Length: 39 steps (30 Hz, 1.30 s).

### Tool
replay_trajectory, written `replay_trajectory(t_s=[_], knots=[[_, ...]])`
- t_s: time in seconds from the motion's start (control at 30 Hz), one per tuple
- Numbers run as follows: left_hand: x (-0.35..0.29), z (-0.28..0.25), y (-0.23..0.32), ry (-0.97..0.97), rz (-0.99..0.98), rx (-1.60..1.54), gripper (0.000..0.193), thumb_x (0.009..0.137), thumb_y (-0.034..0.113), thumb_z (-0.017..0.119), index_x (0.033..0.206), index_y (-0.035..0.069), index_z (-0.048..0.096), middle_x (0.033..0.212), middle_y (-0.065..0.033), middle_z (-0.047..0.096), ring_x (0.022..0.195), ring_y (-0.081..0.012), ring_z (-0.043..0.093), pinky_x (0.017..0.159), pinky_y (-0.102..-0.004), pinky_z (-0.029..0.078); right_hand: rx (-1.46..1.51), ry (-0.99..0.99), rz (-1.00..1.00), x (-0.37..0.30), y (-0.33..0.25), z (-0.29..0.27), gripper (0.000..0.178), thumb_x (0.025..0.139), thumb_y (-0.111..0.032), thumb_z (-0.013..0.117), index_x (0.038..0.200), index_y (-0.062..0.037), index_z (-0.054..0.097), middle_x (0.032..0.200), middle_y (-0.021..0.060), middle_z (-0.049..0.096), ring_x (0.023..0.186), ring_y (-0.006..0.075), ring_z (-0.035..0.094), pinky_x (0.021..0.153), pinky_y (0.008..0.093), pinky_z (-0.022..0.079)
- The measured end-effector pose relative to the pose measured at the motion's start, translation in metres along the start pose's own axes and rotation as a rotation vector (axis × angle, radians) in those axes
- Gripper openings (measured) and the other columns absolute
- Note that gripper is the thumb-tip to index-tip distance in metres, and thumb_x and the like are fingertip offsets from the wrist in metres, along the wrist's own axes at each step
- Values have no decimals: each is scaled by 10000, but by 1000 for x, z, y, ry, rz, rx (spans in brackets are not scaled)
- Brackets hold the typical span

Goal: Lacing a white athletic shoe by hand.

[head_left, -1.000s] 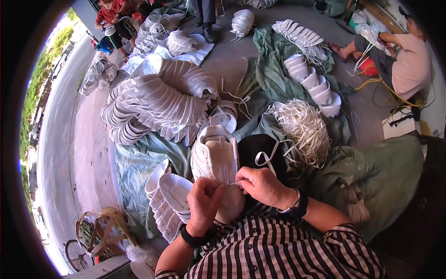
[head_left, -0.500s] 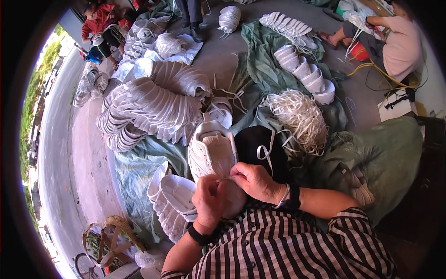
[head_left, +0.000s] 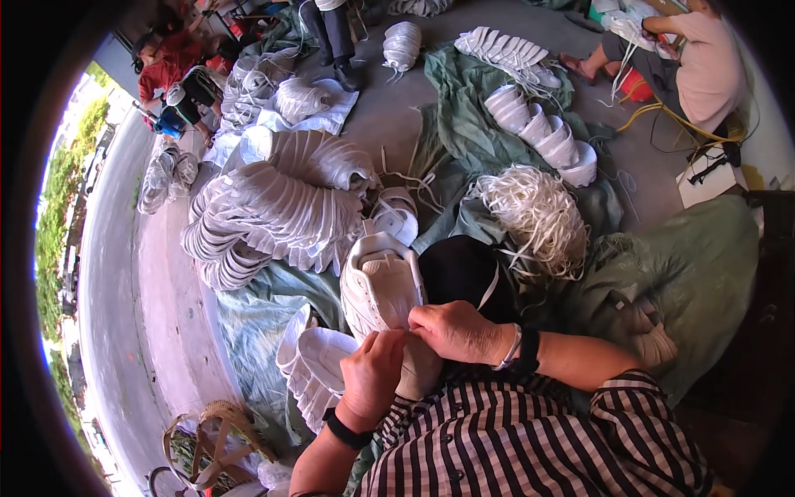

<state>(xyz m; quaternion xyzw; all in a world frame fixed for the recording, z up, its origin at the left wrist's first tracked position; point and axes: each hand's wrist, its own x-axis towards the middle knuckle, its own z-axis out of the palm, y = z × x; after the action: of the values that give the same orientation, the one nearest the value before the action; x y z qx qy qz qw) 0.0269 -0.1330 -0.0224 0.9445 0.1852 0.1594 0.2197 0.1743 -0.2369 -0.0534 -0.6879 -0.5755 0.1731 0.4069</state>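
Observation:
A white shoe upper [head_left: 383, 290] rests in front of me, its opening pointing away and its toe end toward my body. My left hand [head_left: 373, 374] is closed in a pinch at its lower left, over the eyelet area. Opposite it, my right hand [head_left: 460, 331] pinches too, and the fingertips of both hands nearly meet on the upper. Whatever the fingers grip is hidden by them. A white shoelace [head_left: 491, 286] hangs over the black cloth [head_left: 460, 269] just beyond my right hand. Left of my left hand lies a row of nested white uppers [head_left: 325, 358].
Stacked uppers [head_left: 273, 207] fill the left middle. A tangled heap of white laces [head_left: 534, 219] lies on green sheeting [head_left: 464, 108] to the right, below more nested uppers [head_left: 542, 132]. A woven basket [head_left: 217, 443] stands lower left. Other people [head_left: 708, 66] sit farther off.
My view has shifted slightly. Both hands stay pinched at the upper, with the left a little lower. The lace loop near my right hand now hangs as a single strand.

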Motion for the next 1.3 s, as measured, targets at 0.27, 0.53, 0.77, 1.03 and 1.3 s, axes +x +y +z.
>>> replay_trajectory(t_s=[0.27, 0.53, 0.77, 1.03, 1.3], knots=[[17, -10, 7, -239, -13, 168, 54, 844, 102, 527, 898, 98, 526, 784, -72, 575, 658, -284, 608, 536, -397, 473, 282, -20, 51, -10, 4, -10, 140, 815, -76, 574, 948, -47, 541, 805, 166, 630, 787, 338, 630, 655, 400, 502], [2, -25, -2, -250, -321, -93, 92, 873, 102, 547, 847, 14, 549, 715, -120, 604, 567, -242, 621, 513, -349, 479, 89, -196, 45, -21, 12, -34, 121, 788, -122, 614, 831, -19, 567, 723, 161, 627, 701, 328, 638, 612, 402, 505], [24, -20, 19, -306, -190, 229, 249, 870, 226, 569, 720, 28, 575, 586, -156, 575, 535, -324, 586, 498, -384, 451, 27, -170, 86, -15, 12, -24, 135, 779, -154, 619, 793, -23, 590, 682, 174, 618, 696, 340, 634, 625, 425, 498], [9, -34, 4, -481, -582, -715, 275, 919, 236, 530, 720, 47, 551, 569, -22, 520, 457, -121, 468, 448, -294, 407, 373, -380, 83, -14, 17, -53, 196, 805, -190, 634, 806, 5, 645, 820, 177, 625, 783, 277, 630, 687, 362, 474], [-60, -154, -122, 1281, -537, -1417, 159, 925, 227, 541, 915, 69, 551, 596, 44, 395, 455, -55, 320, 469, -200, 362, 2008, 407, 7, -41, 87, -163, 230, 906, -140, 537, 1077, -4, 608, 1376, 135, 413, 688, 62, 466, 471, 186, 398]])
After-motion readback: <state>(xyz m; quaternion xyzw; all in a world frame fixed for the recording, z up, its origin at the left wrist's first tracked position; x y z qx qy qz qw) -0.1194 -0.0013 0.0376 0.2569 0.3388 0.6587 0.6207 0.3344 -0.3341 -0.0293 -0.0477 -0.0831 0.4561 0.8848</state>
